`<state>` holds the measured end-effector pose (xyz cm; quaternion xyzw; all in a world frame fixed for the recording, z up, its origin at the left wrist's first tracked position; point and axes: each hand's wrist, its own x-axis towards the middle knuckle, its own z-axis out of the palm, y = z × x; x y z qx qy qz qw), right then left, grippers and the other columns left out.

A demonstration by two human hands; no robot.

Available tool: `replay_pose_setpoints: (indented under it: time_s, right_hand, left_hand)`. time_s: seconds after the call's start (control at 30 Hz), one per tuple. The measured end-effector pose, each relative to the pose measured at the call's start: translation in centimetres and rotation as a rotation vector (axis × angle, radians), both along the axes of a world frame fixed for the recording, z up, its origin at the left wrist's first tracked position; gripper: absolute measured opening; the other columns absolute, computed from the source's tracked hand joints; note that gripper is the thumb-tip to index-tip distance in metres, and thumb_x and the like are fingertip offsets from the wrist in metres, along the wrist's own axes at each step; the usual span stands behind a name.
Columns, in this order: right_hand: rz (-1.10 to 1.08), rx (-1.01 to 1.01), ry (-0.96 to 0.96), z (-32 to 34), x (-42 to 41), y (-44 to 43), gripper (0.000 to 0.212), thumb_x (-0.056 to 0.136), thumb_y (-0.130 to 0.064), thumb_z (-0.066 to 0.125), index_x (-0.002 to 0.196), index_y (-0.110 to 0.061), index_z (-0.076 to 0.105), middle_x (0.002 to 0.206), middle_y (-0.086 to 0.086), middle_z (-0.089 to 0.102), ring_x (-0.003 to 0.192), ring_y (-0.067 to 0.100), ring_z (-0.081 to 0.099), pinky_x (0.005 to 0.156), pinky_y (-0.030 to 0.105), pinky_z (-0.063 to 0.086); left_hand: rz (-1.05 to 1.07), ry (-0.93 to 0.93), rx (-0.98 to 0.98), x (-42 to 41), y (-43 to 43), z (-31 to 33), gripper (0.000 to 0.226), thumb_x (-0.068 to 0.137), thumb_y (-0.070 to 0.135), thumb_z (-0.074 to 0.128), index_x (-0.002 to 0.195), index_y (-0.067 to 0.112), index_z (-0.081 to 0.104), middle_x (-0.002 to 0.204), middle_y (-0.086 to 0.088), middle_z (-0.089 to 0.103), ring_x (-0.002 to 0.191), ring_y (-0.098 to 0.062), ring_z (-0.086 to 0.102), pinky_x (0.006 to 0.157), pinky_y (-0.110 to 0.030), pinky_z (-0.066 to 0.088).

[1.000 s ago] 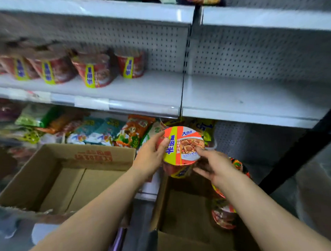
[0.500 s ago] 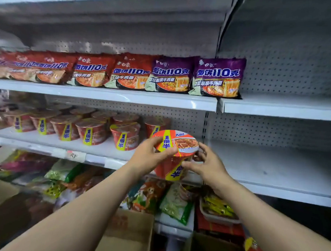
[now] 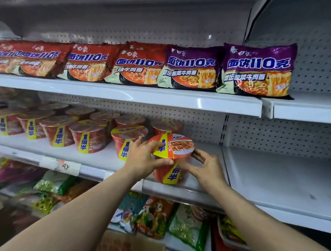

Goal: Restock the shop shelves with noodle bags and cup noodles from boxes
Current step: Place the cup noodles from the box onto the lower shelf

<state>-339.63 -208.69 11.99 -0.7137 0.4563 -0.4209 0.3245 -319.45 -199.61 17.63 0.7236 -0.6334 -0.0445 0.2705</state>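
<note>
Head view, left to right. Shows rows of red cups (image 3: 89, 137) standing on the middle shelf (image 3: 101, 158), with red and purple bags (image 3: 139, 65) lined along the shelf above (image 3: 159, 99). Shows the left hand (image 3: 143, 160) gripping the held cup (image 3: 172, 157), fingers curled over the lid's near rim. Has that cup at the middle shelf's front edge, just right of the rows. Shows the right hand (image 3: 206, 167) touching the cup's right side, fingers spread and nearly straight, not wrapped round it.
</note>
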Motion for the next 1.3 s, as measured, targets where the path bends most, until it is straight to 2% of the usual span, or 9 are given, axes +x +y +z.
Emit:
replay_pose_setpoints:
  time_s: [0.1, 0.3, 0.37, 0.43, 0.53, 0.7, 0.83, 1.03, 1.3]
  right_hand:
    - [-0.011, -0.011, -0.04, -1.2, 1.2, -1.9, 0.094, 0.044, -0.073, 0.082, 0.129, -0.038, 0.062, 0.126, -0.009, 0.065, 0.117, 0.002, 0.06, 0.102, 0.037, 0.052]
    - [-0.027, -0.056, -0.027, -3.9, 2.2, -5.4, 0.094, 0.045, -0.086, 0.075, 0.129, -0.046, 0.06, 0.123, -0.012, 0.066, 0.121, 0.006, 0.058, 0.099, 0.038, 0.054]
    - [-0.023, -0.059, -0.034, -4.2, 2.4, -6.1, 0.097, 0.043, -0.085, 0.076, 0.129, -0.044, 0.06, 0.125, -0.006, 0.064, 0.118, 0.006, 0.06, 0.101, 0.036, 0.053]
    - [-0.015, -0.065, -0.022, -4.4, 2.4, -6.9, 0.096, 0.043, -0.081, 0.078, 0.129, -0.042, 0.061, 0.125, -0.003, 0.064, 0.119, 0.009, 0.058, 0.103, 0.034, 0.051]
    - [0.054, -0.038, -0.031, -4.7, 2.5, -8.1, 0.095, 0.044, -0.078, 0.082, 0.13, -0.042, 0.061, 0.13, -0.001, 0.06, 0.119, 0.007, 0.059, 0.106, 0.032, 0.048]
    - [0.156, 0.02, -0.066, -5.0, 3.2, -8.9, 0.097, 0.045, -0.069, 0.089, 0.132, -0.037, 0.059, 0.138, -0.002, 0.056, 0.117, 0.002, 0.062, 0.106, 0.034, 0.05]
    - [0.116, 0.003, -0.012, -5.3, 3.6, -9.5, 0.106, 0.037, -0.081, 0.085, 0.131, -0.041, 0.056, 0.133, -0.001, 0.057, 0.115, 0.008, 0.063, 0.105, 0.038, 0.05]
    - [0.118, 0.032, 0.019, -5.2, 4.0, -9.2, 0.109, 0.035, -0.086, 0.081, 0.132, -0.043, 0.053, 0.134, -0.002, 0.056, 0.124, 0.014, 0.056, 0.109, 0.042, 0.046]
    - [0.086, 0.063, -0.045, -5.2, 4.9, -8.5, 0.111, 0.031, -0.085, 0.082, 0.129, -0.042, 0.051, 0.136, -0.002, 0.054, 0.125, 0.014, 0.055, 0.108, 0.044, 0.047]
  left_hand:
    - [-0.004, -0.054, -0.035, 1.1, -2.5, -1.1, 0.106, 0.049, 0.099, 0.035, 0.136, 0.04, 0.049, 0.154, -0.002, 0.039, 0.15, -0.027, 0.006, 0.118, -0.046, 0.009]
    - [-0.008, -0.152, -0.02, 2.5, -5.8, -2.9, 0.098, 0.056, 0.099, 0.034, 0.138, 0.048, 0.047, 0.163, -0.005, 0.02, 0.151, -0.026, -0.009, 0.119, -0.051, -0.007]
    - [-0.002, -0.167, -0.081, 2.8, -6.5, -3.3, 0.105, 0.047, 0.102, 0.022, 0.134, 0.05, 0.051, 0.162, -0.005, 0.022, 0.151, -0.028, -0.004, 0.121, -0.051, -0.001]
    - [-0.019, -0.175, -0.173, 3.0, -7.2, -3.6, 0.11, 0.046, 0.105, 0.015, 0.128, 0.047, 0.059, 0.154, -0.001, 0.04, 0.149, -0.029, 0.012, 0.119, -0.05, 0.014]
    - [-0.031, -0.116, -0.239, 3.3, -8.1, -3.6, 0.107, 0.048, 0.105, 0.018, 0.118, 0.041, 0.068, 0.137, 0.006, 0.058, 0.14, -0.026, 0.028, 0.112, -0.043, 0.026]
    - [-0.08, -0.078, -0.172, 3.7, -8.4, -2.5, 0.088, 0.048, 0.095, 0.038, 0.111, 0.044, 0.071, 0.127, 0.016, 0.063, 0.132, -0.02, 0.031, 0.106, -0.036, 0.027]
    - [-0.149, -0.059, -0.126, 5.0, -8.7, -1.9, 0.09, 0.043, 0.102, 0.035, 0.109, 0.051, 0.068, 0.125, 0.018, 0.063, 0.132, -0.021, 0.034, 0.108, -0.047, 0.028]
    - [-0.196, -0.031, -0.044, 6.5, -9.5, -1.9, 0.074, 0.045, 0.104, 0.039, 0.102, 0.064, 0.063, 0.124, 0.028, 0.061, 0.136, -0.018, 0.035, 0.11, -0.05, 0.022]
    - [-0.211, -0.074, 0.023, 6.3, -8.5, -0.8, 0.069, 0.063, 0.078, 0.051, 0.123, 0.046, 0.064, 0.136, 0.021, 0.055, 0.139, -0.019, 0.025, 0.112, -0.041, 0.019]
